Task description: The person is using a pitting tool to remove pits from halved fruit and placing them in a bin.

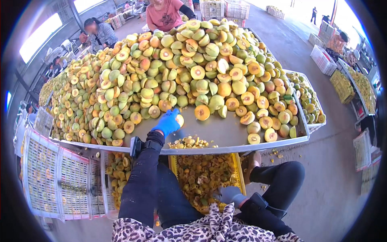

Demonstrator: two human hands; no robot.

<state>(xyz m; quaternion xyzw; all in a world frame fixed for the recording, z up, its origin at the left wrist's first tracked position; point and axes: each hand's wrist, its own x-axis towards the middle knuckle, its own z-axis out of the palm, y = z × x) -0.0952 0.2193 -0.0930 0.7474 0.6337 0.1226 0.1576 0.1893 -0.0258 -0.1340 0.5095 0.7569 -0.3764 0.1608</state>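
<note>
A metal-topped table [223,130] bears a tall heap of green-yellow stone fruit [198,72], much of it cut in half. Over the bare metal near the heap's front edge, my left hand [168,121] in a blue glove has its fingers around a cut fruit [180,120]. Small yellow fruit scraps [189,142] lie between that hand and the table's raised rim. Below the rim stands a yellow plastic crate [241,174] full of brownish fruit pieces. My right hand [231,195], in a grey glove, is low over its near right corner; its fingertips are unclear.
White plastic crates [60,178] stand at the lower left, one with fruit halves [118,175]. Another filled crate [316,125] adjoins the table's right side. A person in a pink shirt [165,15] is behind the heap; more people work farther off at both sides.
</note>
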